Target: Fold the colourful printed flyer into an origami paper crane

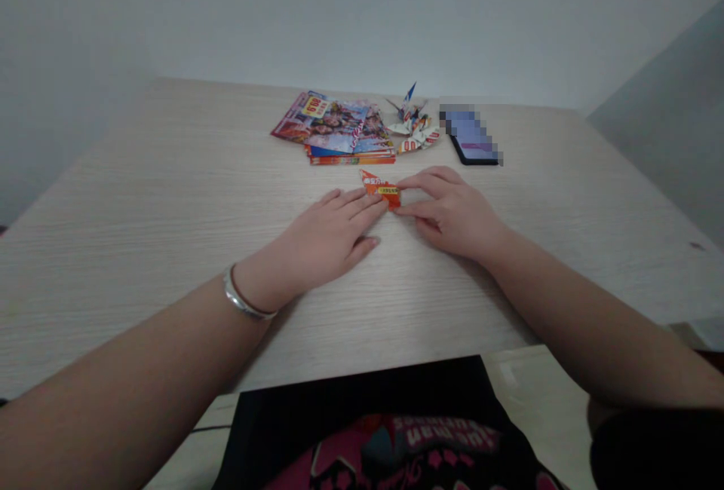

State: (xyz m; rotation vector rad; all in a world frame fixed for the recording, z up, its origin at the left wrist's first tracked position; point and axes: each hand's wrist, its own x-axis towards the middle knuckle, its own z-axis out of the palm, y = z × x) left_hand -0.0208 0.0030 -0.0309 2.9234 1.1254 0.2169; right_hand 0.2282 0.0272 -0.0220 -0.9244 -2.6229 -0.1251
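Observation:
A small folded piece of orange printed paper [390,190] with white and yellow lettering lies on the table, one corner pointing to the upper left. My left hand [325,237] rests flat, its fingertips pressing on the paper's lower left part and hiding some of it. A silver bangle [240,298] circles my left wrist. At the paper's right edge, my right hand [452,211] touches it with two stretched fingertips, one higher and one lower, spread apart. Its other fingers are partly bent.
Beyond my hands lies a stack of colourful printed leaflets [333,124]. Several folded paper cranes [415,128] sit right of it. Farther right is a black phone [478,143], partly pixelated. A pale wall [362,15] stands behind the wood-grain table [170,173].

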